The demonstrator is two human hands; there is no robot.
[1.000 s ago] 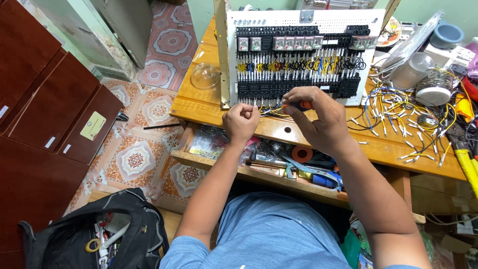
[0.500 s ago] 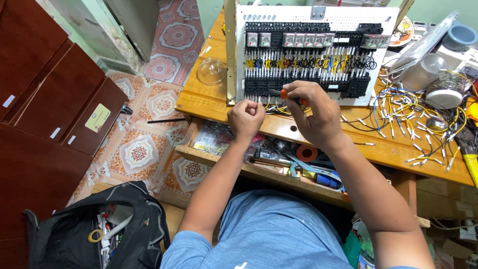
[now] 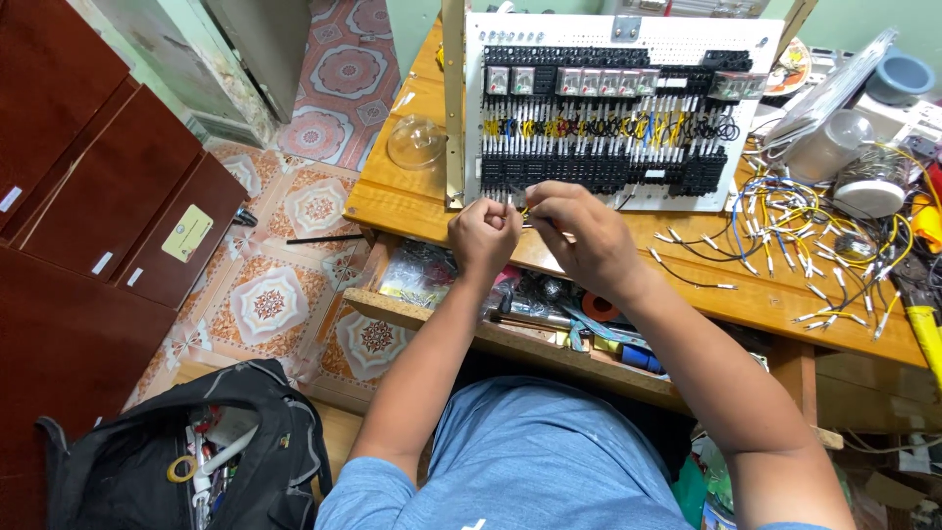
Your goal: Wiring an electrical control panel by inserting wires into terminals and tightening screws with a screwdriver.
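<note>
Left hand: my left hand (image 3: 484, 236) is curling into a loose fist just below the panel's lower edge, thumb and forefinger pressing together on something too small for me to make out.
Right hand: my right hand (image 3: 579, 236) is closing its fingers around a thin yellow wire (image 3: 527, 209), pinching it at the fingertips, almost touching my left hand.
Wire: the yellow wire is sitting between my two hands, right at the bottom row of black terminal blocks (image 3: 599, 175).
Control panel: the white perforated control panel (image 3: 618, 108) is standing upright on the wooden surface (image 3: 402, 201), carrying relays and yellow and black wiring.
Loose wires: a tangle of cut wires (image 3: 814, 245) is lying on the surface, to my right.
Drawer: an open drawer (image 3: 510, 314) of tools is sitting under my wrists.
Bag: a black tool bag (image 3: 196, 451) is lying open on the floor to my left.
</note>
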